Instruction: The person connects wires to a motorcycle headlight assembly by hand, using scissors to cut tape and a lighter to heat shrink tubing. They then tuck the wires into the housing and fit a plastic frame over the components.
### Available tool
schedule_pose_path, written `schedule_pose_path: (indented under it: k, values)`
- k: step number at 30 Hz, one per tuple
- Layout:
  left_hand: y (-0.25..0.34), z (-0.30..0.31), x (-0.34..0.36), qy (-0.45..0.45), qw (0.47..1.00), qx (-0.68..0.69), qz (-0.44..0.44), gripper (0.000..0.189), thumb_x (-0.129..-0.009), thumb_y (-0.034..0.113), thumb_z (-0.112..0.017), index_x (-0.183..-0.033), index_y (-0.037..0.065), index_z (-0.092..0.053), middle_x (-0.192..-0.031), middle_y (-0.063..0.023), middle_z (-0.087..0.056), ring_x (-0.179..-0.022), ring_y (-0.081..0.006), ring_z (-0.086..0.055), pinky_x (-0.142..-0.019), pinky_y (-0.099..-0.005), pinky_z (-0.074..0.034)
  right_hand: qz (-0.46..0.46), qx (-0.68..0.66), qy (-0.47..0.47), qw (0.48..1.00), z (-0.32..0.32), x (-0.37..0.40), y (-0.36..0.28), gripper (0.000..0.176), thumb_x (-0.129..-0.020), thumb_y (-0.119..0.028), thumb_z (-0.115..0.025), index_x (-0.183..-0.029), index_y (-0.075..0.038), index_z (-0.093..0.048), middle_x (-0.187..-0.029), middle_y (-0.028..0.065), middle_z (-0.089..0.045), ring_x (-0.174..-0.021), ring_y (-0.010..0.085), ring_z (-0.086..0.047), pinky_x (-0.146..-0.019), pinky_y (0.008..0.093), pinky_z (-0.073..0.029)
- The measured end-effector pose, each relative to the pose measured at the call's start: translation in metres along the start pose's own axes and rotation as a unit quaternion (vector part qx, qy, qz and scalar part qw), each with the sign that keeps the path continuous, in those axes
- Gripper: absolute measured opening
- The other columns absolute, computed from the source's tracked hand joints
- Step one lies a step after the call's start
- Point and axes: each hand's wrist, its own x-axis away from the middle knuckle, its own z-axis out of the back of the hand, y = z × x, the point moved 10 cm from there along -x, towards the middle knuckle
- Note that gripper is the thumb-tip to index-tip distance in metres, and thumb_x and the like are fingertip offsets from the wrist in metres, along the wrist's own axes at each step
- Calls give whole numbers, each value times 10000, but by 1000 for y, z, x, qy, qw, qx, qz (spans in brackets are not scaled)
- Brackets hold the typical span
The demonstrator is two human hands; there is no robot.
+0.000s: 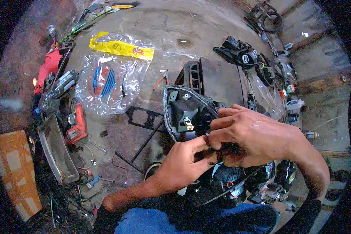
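Note:
A black plastic housing [177,105], shaped like a headlight shell with a pale sealant-like rim, sits tilted in front of me. A small connector with a yellowish end [188,124] sticks out of its inner face. My left hand [183,160] is at the housing's lower edge, thumb and forefinger pinched at a small dark part. My right hand [247,134] curls over the lower right side, fingers bent down close to the left fingertips. What lies between the fingers is mostly hidden. Below the hands are round dark units [226,179] with wires.
A clear plastic bag [109,85] with a yellow strip [121,48] lies at upper left. Left of me are a red power drill [77,124], a metal tray [58,150] and a taped cardboard box [17,171]. Pliers [162,80] lie beyond the housing. Black parts [238,54] sit at upper right.

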Motion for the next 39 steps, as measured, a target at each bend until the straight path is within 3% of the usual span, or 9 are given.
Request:
schedule_pose_path:
  k: [11,17,20,26,29,33,34,37,39]
  values:
    - [-1,4,1,5,997,-78,16,341,-940,185,-679,-1168,-59,-612,-986,-204,-727,-966,-189,-716,-841,-389,-539,21,16,-5,1000,-1,-6,-5,283,-824,-242,-751,-1002,-35,-681,-997,109,-670,-1050,339,-624,-900,490,-502]
    - [2,1,-1,5,997,-70,-40,371,-930,199,-686,-1177,-65,-604,-995,-246,-719,-974,-310,-734,-847,-435,-541,17,19,4,1000,-2,-5,-7,317,-815,-236,-750,-1049,-30,-692,-1034,128,-685,-1092,352,-633,-951,478,-509]
    - [-8,-1,-2,-2,998,-62,-18,377,-925,204,-694,-1180,-60,-606,-1020,-256,-718,-990,-342,-731,-857,-450,-538,15,10,-5,1000,-3,-5,-8,290,-811,-223,-748,-1016,-24,-699,-1044,135,-690,-1105,356,-628,-950,476,-514]
    - [5,0,1,3,997,-81,-5,234,-977,156,-661,-1107,-31,-604,-902,-161,-695,-833,-200,-680,-783,-373,-533,16,58,19,998,12,-2,8,235,-736,-148,-743,-904,-29,-629,-920,123,-621,-953,334,-598,-889,453,-484]
    - [6,-1,4,-22,993,-105,44,161,-1025,147,-651,-1077,4,-600,-971,-37,-660,-947,-97,-612,-884,-297,-504,-83,-8,31,996,48,10,29,206,-712,-109,-699,-872,-17,-607,-857,146,-609,-914,355,-613,-834,459,-491]
    - [4,-1,3,-23,994,-98,46,167,-1024,149,-651,-1100,8,-605,-953,-28,-666,-915,-98,-616,-866,-300,-512,-86,-123,116,982,74,26,47,187,-715,-95,-648,-842,-7,-543,-807,136,-558,-808,302,-575,-772,404,-472]
    - [8,-1,4,-21,992,-118,45,172,-1028,165,-648,-1100,15,-605,-922,-17,-652,-871,-87,-600,-801,-280,-505,-63,-69,140,986,78,33,52,199,-858,-135,-646,-848,2,-503,-754,59,-524,-757,134,-512,-712,346,-464]
    - [3,1,7,-19,991,-103,86,180,-1029,181,-649,-1099,22,-604,-889,-2,-634,-821,-66,-571,-723,-255,-477,-159,-183,179,953,71,53,96,208,-952,-173,-624,-896,20,-569,-790,13,-566,-785,95,-522,-715,320,-461]
    - [4,1,8,-8,993,-94,69,182,-1027,187,-656,-1099,28,-605,-873,13,-614,-781,-47,-538,-678,-237,-446,-229,-174,241,927,76,74,126,243,-992,-213,-624,-944,26,-609,-818,-3,-590,-806,79,-533,-729,300,-463]
